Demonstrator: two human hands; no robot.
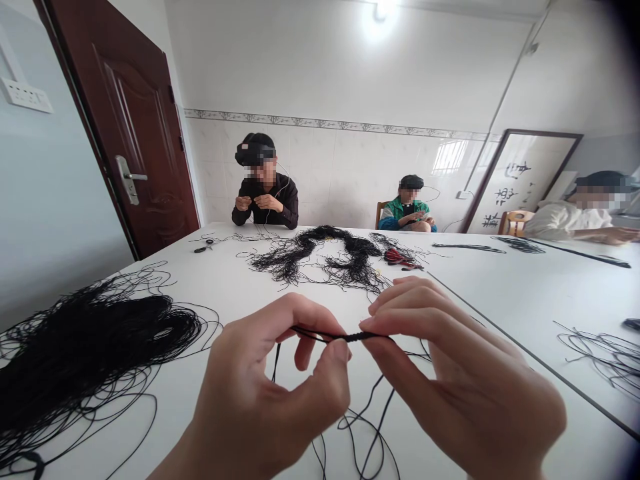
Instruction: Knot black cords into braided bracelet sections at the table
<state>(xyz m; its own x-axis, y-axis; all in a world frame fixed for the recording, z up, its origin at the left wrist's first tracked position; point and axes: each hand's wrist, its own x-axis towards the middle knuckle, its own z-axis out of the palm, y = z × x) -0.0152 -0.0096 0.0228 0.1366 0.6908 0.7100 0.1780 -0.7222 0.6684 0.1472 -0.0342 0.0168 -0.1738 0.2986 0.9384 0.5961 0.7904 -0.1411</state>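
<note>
Left hand (270, 393) and right hand (465, 387) pinch knotted black cord (345, 337).

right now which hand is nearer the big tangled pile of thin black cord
Left. The left hand sits just right of the tangled pile of thin black cord; the right hand is farther right.

One left hand (270, 393), one right hand (465, 387), one braided black cord (345, 337), one large heap of black thread (85, 360), one black thread tangle (310, 257), one red bundle (400, 257), one pair of scissors (205, 245), three other people (265, 197), one door (125, 133).
</note>
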